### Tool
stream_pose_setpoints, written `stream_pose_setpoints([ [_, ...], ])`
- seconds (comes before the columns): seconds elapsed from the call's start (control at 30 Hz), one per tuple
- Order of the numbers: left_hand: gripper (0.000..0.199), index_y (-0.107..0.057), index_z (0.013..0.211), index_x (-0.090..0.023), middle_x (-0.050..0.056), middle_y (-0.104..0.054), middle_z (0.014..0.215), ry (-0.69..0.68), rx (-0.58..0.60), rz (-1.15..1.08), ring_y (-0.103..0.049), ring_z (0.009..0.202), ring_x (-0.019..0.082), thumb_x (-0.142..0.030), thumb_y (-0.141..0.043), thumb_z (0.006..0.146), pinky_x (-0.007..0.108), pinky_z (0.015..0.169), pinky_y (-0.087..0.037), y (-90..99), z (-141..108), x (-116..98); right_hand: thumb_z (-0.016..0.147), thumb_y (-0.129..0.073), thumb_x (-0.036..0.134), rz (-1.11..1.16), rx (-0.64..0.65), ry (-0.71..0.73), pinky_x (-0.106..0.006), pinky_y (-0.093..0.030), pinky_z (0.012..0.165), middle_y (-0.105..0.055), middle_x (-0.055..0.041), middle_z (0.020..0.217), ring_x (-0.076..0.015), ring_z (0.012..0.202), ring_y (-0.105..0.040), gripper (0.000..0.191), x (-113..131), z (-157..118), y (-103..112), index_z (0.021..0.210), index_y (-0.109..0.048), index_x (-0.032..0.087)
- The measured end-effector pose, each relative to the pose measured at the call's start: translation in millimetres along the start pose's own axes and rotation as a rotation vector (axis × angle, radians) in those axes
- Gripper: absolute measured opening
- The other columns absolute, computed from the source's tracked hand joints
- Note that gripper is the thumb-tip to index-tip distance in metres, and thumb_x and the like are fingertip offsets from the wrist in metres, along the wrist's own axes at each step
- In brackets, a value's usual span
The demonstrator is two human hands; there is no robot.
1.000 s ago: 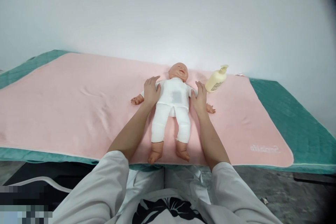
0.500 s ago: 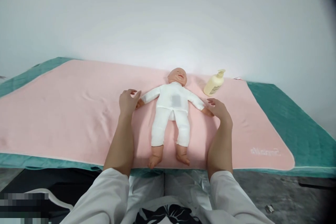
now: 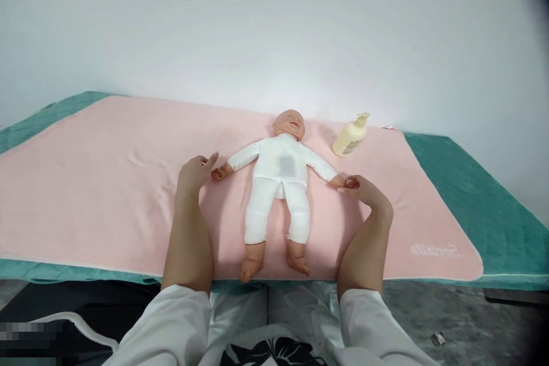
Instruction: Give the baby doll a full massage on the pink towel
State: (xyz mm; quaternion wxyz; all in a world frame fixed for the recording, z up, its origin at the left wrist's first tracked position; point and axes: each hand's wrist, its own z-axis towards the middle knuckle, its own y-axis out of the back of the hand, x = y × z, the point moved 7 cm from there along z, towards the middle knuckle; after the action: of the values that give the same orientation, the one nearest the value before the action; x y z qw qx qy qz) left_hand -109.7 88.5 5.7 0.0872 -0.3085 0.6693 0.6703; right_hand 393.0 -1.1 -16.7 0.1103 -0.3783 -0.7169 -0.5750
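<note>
A baby doll [image 3: 281,168] in a white cloth suit lies on its back on a pink mat [image 3: 107,183], arms spread and bare feet toward me. My left hand [image 3: 193,174] is beside the doll's hand on the left, its thumb apart from the fingers; whether they touch I cannot tell. On the other side, my right hand [image 3: 364,190] has its thumb and fingers closed at the doll's other hand, partly covering it. Behind that hand a pale yellow pump bottle [image 3: 349,138] stands on the mat.
A green quilted cover [image 3: 480,194] shows beyond the mat at both ends and along the front edge. A white wall [image 3: 274,28] rises behind. Below at the left are a dark surface and a white curved bar [image 3: 92,329].
My left hand has moved left and slightly toward me, away from over the doll's hand. My right hand has dropped lower and its fingers have closed at the doll's other hand.
</note>
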Motion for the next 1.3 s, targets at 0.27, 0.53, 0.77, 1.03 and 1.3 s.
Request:
stream_pose_setpoints([
  [0.27, 0.049, -0.065, 0.075, -0.021, 0.008, -0.074, 0.082, -0.081, 0.172, -0.043, -0.067, 0.081, 0.027, -0.070, -0.061, 0.072, 0.033, 0.067, -0.048, -10.7, -5, -5, 0.069, -0.078, 0.041, -0.007, 0.065, 0.094, -0.028, -0.049, 0.071, -0.076, -0.0064, 0.099, -0.0224, 0.086, -0.070, 0.042, 17, -5, -3, 0.106, -0.071, 0.022],
  [0.53, 0.036, -0.068, 0.080, -0.022, 0.005, -0.073, 0.090, -0.077, 0.212, -0.035, -0.067, 0.090, 0.027, -0.046, -0.079, 0.056, 0.032, 0.070, -0.050, -15.7, -1, 3, 0.067, -0.078, 0.038, -0.029, -0.052, -0.005, -0.029, -0.049, 0.066, -0.075, -0.0110, 0.098, -0.0233, 0.084, -0.069, 0.038, 3, 1, 0, 0.097, -0.067, 0.017],
  [0.77, 0.037, -0.067, 0.092, -0.023, 0.005, -0.072, 0.094, -0.045, 0.070, -0.177, -0.068, 0.091, 0.025, -0.038, -0.077, 0.061, 0.031, 0.070, -0.051, -7.4, 3, 8, 0.073, -0.071, 0.029, 0.167, -0.210, 0.015, -0.032, -0.055, 0.077, -0.070, -0.0110, 0.115, -0.0220, 0.095, -0.068, 0.045, -8, 8, 12, 0.115, -0.062, 0.018],
  [1.03, 0.054, -0.064, 0.116, -0.021, 0.008, -0.072, 0.106, -0.108, -0.215, -0.506, -0.071, 0.094, 0.023, -0.033, -0.078, 0.066, 0.035, 0.083, -0.058, 12.4, -5, 3, 0.078, -0.069, 0.043, 0.598, -0.410, 0.117, -0.033, -0.060, 0.093, -0.065, -0.0102, 0.119, -0.0203, 0.104, -0.069, 0.050, 1, 8, 19, 0.121, -0.061, 0.018],
  [1.3, 0.044, -0.057, 0.121, -0.019, 0.009, -0.068, 0.116, -0.334, -0.552, -0.768, -0.070, 0.103, 0.020, -0.026, -0.071, 0.080, 0.033, 0.092, -0.059, 12.0, -36, -41, 0.090, -0.052, 0.048, 0.439, -0.806, 0.266, -0.031, -0.057, 0.095, -0.065, -0.0137, 0.126, -0.0201, 0.113, -0.066, 0.050, 57, -19, 15, 0.130, -0.054, 0.017],
])
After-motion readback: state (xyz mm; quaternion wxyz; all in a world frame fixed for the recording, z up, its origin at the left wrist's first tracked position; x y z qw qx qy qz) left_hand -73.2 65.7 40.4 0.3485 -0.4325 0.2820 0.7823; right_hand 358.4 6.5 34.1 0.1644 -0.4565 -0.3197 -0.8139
